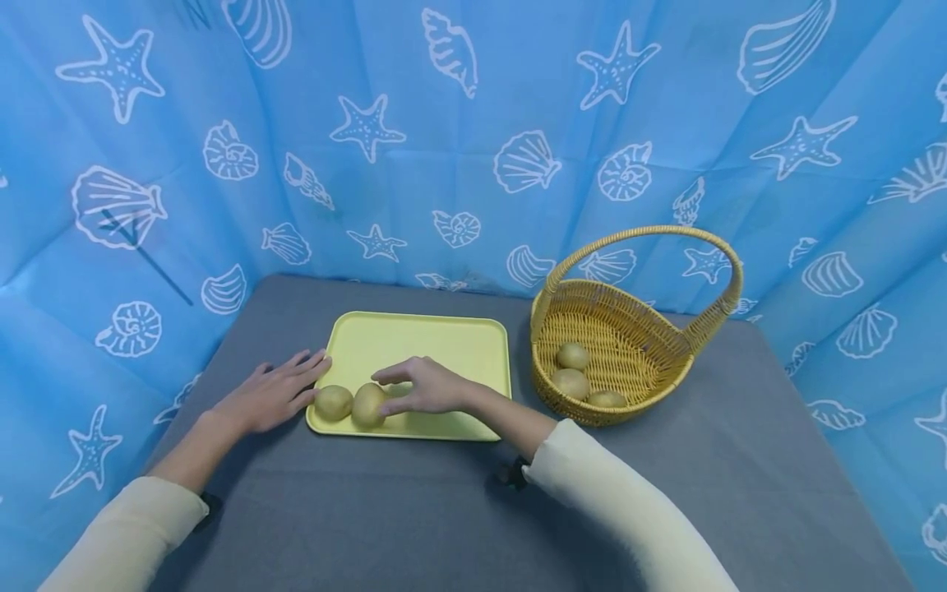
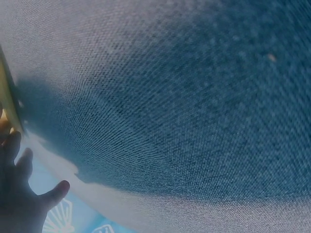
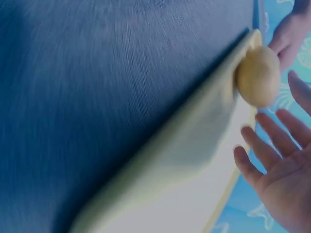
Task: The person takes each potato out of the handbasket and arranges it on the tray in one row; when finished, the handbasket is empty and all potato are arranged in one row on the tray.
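Two potatoes lie side by side at the front left of a yellow tray [image 1: 444,353]: a left potato [image 1: 334,403] and a right potato [image 1: 368,405]. My right hand [image 1: 429,388] reaches over the tray from the right, thumb and fingers parted around the right potato. In the right wrist view this hand [image 3: 286,170] has its fingers spread, with a gap to the potato [image 3: 259,77]. At the tray's left edge, my left hand [image 1: 274,395] lies palm down with straight fingertips by the rim and the left potato. Only part of the left hand [image 2: 24,179] shows in the left wrist view.
Right of the tray stands a wicker basket [image 1: 644,411] with a tall arched handle [image 1: 651,232]. Three potatoes [image 1: 571,384] lie inside, at its left and front. Grey cloth [image 1: 385,518] covers the table, and a blue seashell-print curtain [image 1: 459,123] hangs behind and at both sides.
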Action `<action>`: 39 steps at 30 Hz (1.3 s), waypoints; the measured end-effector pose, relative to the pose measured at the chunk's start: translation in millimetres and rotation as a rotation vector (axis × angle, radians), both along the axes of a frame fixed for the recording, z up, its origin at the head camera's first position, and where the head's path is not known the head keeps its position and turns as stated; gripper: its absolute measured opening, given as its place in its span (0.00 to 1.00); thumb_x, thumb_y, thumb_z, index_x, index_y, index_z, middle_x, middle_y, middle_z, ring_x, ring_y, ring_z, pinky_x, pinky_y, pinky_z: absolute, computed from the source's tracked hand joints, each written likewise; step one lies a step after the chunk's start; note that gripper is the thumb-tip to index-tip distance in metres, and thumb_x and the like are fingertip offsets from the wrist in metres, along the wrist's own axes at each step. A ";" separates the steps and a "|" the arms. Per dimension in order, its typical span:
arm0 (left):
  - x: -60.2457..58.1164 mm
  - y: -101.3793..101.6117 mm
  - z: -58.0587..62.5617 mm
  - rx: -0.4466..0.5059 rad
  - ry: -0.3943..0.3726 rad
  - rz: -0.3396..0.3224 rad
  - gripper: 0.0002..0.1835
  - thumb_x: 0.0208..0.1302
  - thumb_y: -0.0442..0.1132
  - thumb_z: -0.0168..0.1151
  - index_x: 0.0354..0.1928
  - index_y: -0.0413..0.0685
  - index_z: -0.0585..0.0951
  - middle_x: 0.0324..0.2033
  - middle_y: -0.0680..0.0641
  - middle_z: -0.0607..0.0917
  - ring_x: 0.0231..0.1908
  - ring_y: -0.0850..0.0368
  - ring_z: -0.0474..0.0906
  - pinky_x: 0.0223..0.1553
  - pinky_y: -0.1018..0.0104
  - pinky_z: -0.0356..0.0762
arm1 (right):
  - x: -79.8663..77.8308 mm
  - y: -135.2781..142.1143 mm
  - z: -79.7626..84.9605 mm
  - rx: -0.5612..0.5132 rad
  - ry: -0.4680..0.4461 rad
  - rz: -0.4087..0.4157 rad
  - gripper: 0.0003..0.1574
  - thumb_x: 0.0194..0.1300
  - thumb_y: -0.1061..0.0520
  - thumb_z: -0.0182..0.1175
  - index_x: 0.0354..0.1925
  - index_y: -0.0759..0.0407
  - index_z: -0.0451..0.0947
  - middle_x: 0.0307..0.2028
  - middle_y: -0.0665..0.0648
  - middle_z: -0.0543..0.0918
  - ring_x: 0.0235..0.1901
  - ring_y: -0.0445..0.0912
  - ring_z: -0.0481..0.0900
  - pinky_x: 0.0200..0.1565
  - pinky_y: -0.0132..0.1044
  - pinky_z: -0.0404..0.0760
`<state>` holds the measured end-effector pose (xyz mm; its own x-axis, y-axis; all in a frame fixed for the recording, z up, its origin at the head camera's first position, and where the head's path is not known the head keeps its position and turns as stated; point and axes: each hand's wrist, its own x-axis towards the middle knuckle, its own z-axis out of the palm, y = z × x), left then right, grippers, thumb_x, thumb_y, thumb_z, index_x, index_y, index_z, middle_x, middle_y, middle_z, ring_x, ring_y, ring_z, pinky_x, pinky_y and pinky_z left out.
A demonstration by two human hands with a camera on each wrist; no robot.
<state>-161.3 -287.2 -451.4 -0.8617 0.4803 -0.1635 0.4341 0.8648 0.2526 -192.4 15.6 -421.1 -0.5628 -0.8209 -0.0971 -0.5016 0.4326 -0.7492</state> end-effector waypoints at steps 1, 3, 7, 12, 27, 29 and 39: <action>0.1 0.0 0.2 0.001 0.001 -0.003 0.32 0.79 0.52 0.45 0.77 0.46 0.58 0.75 0.39 0.58 0.74 0.34 0.51 0.62 0.23 0.50 | -0.4 4.6 4.6 0.004 -0.005 0.017 0.36 0.65 0.51 0.69 0.67 0.63 0.73 0.63 0.58 0.78 0.63 0.49 0.75 0.62 0.41 0.73; 0.3 -0.3 0.4 0.005 0.002 -0.009 0.32 0.79 0.52 0.44 0.78 0.46 0.57 0.76 0.39 0.58 0.74 0.34 0.51 0.62 0.23 0.50 | -0.5 15.0 15.1 0.006 -0.033 0.051 0.36 0.65 0.52 0.69 0.67 0.63 0.72 0.62 0.61 0.78 0.62 0.52 0.77 0.62 0.45 0.74; 1.1 -0.7 0.8 0.013 0.001 -0.012 0.32 0.79 0.53 0.44 0.78 0.45 0.57 0.76 0.39 0.57 0.74 0.34 0.50 0.62 0.23 0.49 | 2.4 41.7 38.0 0.016 -0.055 0.102 0.37 0.63 0.54 0.70 0.67 0.63 0.72 0.62 0.63 0.78 0.59 0.56 0.79 0.60 0.47 0.76; 1.3 -1.1 0.7 0.017 -0.002 -0.012 0.33 0.79 0.54 0.43 0.78 0.46 0.57 0.76 0.39 0.57 0.74 0.34 0.50 0.63 0.24 0.49 | 8.2 85.6 59.7 0.004 -0.111 0.106 0.41 0.61 0.56 0.72 0.69 0.62 0.69 0.66 0.60 0.74 0.59 0.52 0.79 0.56 0.36 0.78; 1.4 -1.1 1.1 0.028 -0.022 0.005 0.33 0.79 0.55 0.42 0.78 0.46 0.56 0.76 0.40 0.57 0.74 0.35 0.50 0.63 0.23 0.47 | -4.1 219.2 86.9 0.036 -0.351 0.003 0.44 0.63 0.60 0.69 0.72 0.67 0.63 0.68 0.64 0.72 0.67 0.58 0.69 0.65 0.55 0.68; 1.5 -1.1 1.2 0.029 -0.021 0.006 0.33 0.79 0.55 0.42 0.78 0.46 0.56 0.76 0.40 0.57 0.74 0.35 0.50 0.63 0.23 0.47 | -8.2 234.9 86.7 0.041 -0.427 -0.005 0.44 0.64 0.63 0.67 0.73 0.69 0.59 0.69 0.67 0.69 0.68 0.61 0.67 0.65 0.55 0.68; 1.9 -0.2 1.9 0.030 -0.032 0.012 0.33 0.79 0.54 0.43 0.78 0.46 0.56 0.76 0.40 0.57 0.74 0.35 0.50 0.63 0.23 0.47 | -26.1 290.9 79.3 0.199 -0.660 -0.093 0.45 0.66 0.64 0.66 0.72 0.76 0.55 0.68 0.74 0.65 0.68 0.65 0.64 0.60 0.42 0.76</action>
